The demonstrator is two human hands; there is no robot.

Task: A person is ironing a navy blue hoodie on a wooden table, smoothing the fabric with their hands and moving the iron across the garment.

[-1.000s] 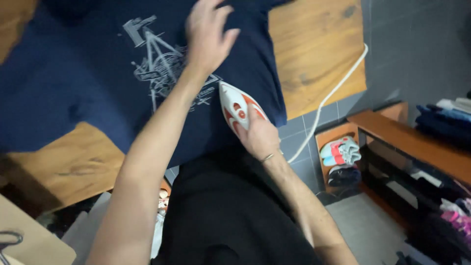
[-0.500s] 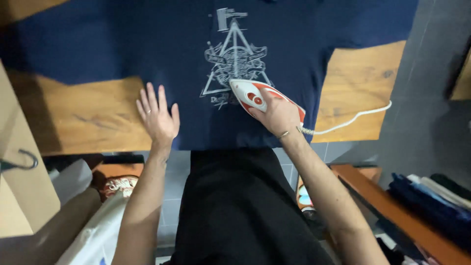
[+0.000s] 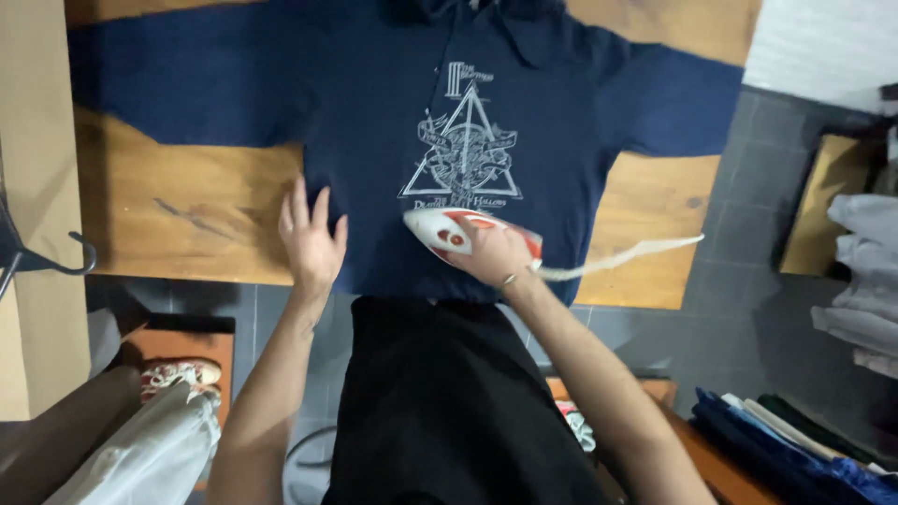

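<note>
The white-and-red iron (image 3: 468,234) sits on the navy hoodie's (image 3: 374,122) lower front, just under its pale triangle print, gripped by my right hand (image 3: 493,252). My left hand (image 3: 311,241) lies flat, fingers spread, on the hem (half on the wooden desk (image 3: 187,210)). The iron's white cord (image 3: 622,257) trails right.

**Count on and around the table**

One navy shirt (image 3: 393,103), one iron (image 3: 458,232) with one cord (image 3: 627,257), one wooden table (image 3: 187,210), two hands: left (image 3: 311,238), right (image 3: 496,252). One hanger hook (image 3: 56,262), one shoe (image 3: 178,374) below.
</note>
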